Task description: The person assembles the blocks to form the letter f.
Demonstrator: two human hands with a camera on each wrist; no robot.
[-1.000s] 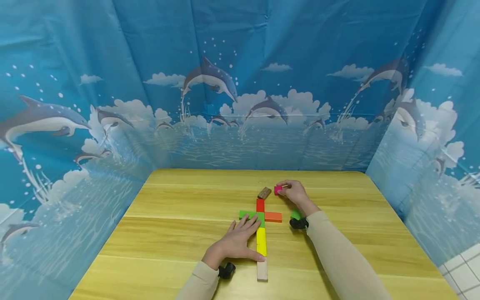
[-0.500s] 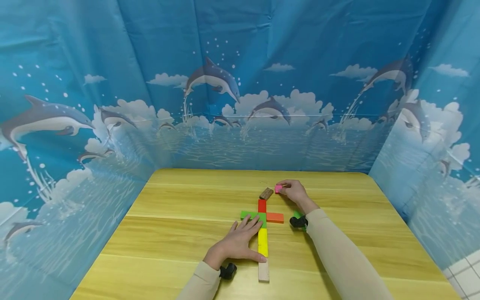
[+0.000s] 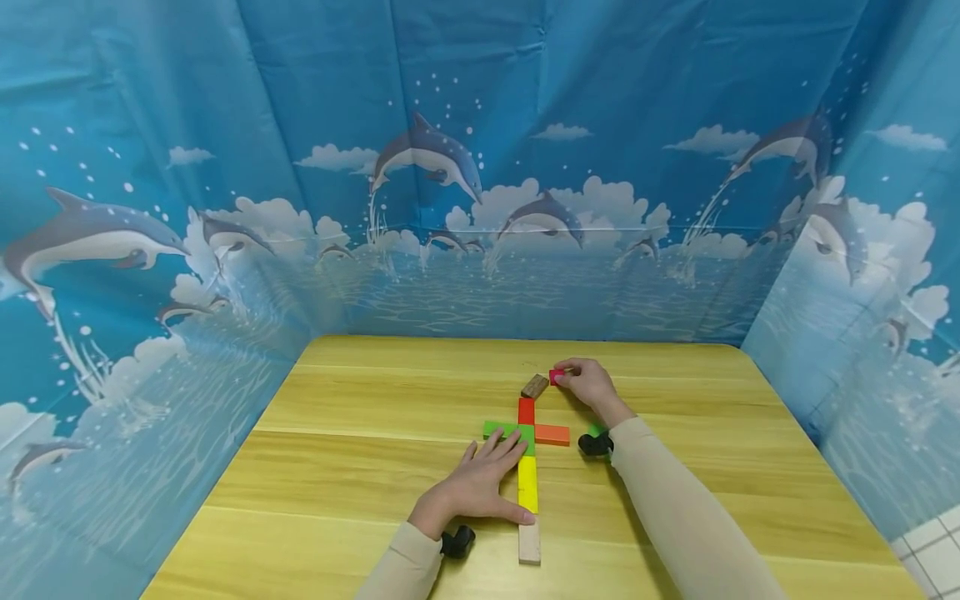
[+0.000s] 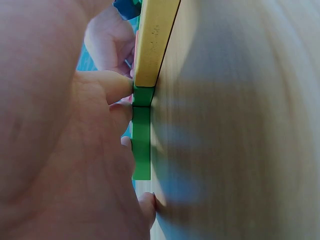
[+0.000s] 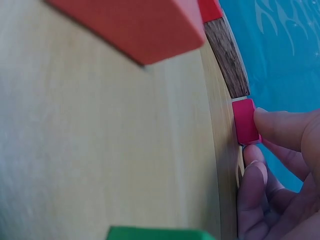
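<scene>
Head view: right hand (image 3: 588, 385) pinches small pink block (image 3: 556, 377) near far edge of wooden table (image 3: 360, 417), just beside tilted brown block (image 3: 534, 386). Right wrist view: fingertips (image 5: 280, 127) curl onto pink block (image 5: 245, 121), block resting on table. Left hand (image 3: 480, 483) lies flat, fingers straight, against green block (image 3: 501, 430) and yellow block (image 3: 527, 483) of coloured cross near table centre. Judgement: pink block light, rigid, smooth-painted, not fragile; grip opposite flat side faces, thumb against forefinger.

R fingers (image 5: 280, 127) pinch pink block (image 5: 245, 121), prob. touching brown block (image 5: 227, 57).
</scene>
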